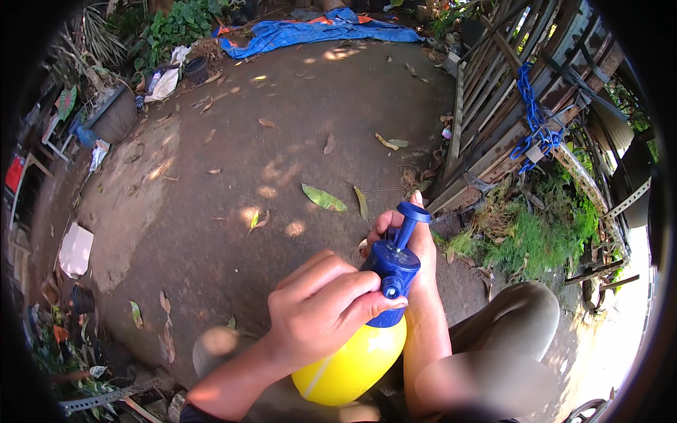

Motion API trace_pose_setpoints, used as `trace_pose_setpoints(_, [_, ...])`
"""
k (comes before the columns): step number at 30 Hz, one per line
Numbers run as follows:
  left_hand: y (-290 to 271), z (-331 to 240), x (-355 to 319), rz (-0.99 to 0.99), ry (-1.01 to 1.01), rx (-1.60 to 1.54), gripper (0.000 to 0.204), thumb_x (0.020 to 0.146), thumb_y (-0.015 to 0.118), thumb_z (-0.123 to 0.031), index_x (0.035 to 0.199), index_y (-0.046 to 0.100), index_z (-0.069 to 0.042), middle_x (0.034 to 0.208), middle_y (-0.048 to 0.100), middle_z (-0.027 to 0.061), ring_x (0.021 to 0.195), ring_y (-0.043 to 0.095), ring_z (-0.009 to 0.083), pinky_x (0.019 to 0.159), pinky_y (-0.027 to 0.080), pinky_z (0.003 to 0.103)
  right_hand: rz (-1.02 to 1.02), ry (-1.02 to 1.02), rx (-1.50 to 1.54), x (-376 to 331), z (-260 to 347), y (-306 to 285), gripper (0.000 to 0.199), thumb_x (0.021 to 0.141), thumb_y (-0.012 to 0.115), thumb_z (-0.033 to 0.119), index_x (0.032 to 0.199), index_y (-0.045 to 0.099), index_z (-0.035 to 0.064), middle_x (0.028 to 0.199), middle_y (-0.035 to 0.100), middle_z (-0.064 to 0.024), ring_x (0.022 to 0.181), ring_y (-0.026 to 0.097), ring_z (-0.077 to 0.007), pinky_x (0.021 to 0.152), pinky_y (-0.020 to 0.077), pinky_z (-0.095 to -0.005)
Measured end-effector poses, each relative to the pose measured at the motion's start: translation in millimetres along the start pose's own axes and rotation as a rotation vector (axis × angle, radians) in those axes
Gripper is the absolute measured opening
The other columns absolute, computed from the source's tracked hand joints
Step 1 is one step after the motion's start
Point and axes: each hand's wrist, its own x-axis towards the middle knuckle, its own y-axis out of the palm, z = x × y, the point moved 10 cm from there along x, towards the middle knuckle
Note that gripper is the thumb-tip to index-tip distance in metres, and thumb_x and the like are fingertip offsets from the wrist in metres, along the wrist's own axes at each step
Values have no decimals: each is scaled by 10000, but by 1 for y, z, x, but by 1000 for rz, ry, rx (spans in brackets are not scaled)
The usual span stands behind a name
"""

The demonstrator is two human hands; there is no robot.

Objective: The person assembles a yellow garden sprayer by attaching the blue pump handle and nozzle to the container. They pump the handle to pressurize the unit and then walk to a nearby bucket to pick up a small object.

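Note:
A pump sprayer with a yellow tank (360, 363) and a blue pump head (391, 261) is held tilted in front of my knees. Its blue plunger knob (413, 211) stands raised on a short shaft at the top. My left hand (317, 303) is closed at the head's left side, thumb and fingers around the short round nozzle (392, 287), which points toward me. Behind and to the right of the head, my right hand (423, 247) holds the sprayer, its thumb stretched up beside the knob. The sprayer hides part of the right hand's fingers.
Dry leaves and one larger green leaf (324, 197) lie on the dirt ground (233, 162). A blue tarp (303, 35) is spread at the far end. On the right leans a slatted gate (493, 106) with a blue chain (529, 106). A planter (113, 116) stands left.

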Motion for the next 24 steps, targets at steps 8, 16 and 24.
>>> trace_pose_setpoints(8, [-11,-38,6,98,72,22,271,752,917,-220,886,734,-72,782,635,-3,633,610,148,556,476,271,107,-71,55,-40,37,23,696,995,415,721,786,583,78,654,556,-72,613,550,-161,595,461,-292])
trace_pose_setpoints(16, [-14,-60,1,10,24,99,269,730,934,-240,871,746,-109,767,604,-35,623,604,130,564,507,259,186,-152,-4,-64,65,34,744,1029,263,722,795,564,83,669,586,-61,597,536,-131,587,428,-255])
trace_pose_setpoints(24, [7,-14,11,110,64,33,280,757,909,-225,878,730,-46,734,609,20,598,578,157,525,461,286,68,-58,102,-17,31,2,671,1003,429,700,837,595,71,666,580,-69,619,586,-159,593,496,-294])
